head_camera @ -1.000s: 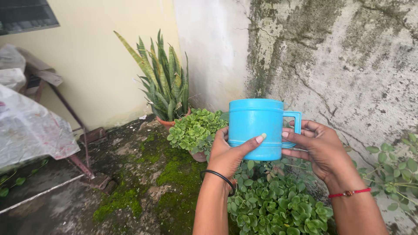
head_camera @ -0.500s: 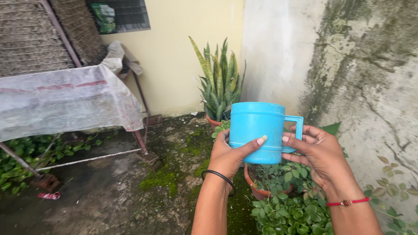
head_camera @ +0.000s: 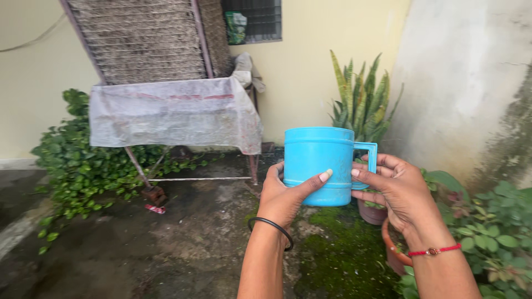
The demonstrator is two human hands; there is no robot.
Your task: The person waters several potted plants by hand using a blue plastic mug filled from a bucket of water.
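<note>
Green creepers (head_camera: 77, 166) and a cloth-draped metal stand (head_camera: 174, 113) had swung into view at left as we turned away from the mossy wall (the mug itself barely shifted between our hands). Our left hand (head_camera: 282, 196) cupped the blue plastic mug (head_camera: 318, 165), held upright at chest height; our right hand (head_camera: 396, 194) clasped its handle side, fingers curled.

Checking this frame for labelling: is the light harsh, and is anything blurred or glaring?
Head view: soft, even daylight with no hard shadows; the blue mug and both hands, left hand and right hand, are sharp; no glare on the mug; the covered table behind is slightly softer.
</note>
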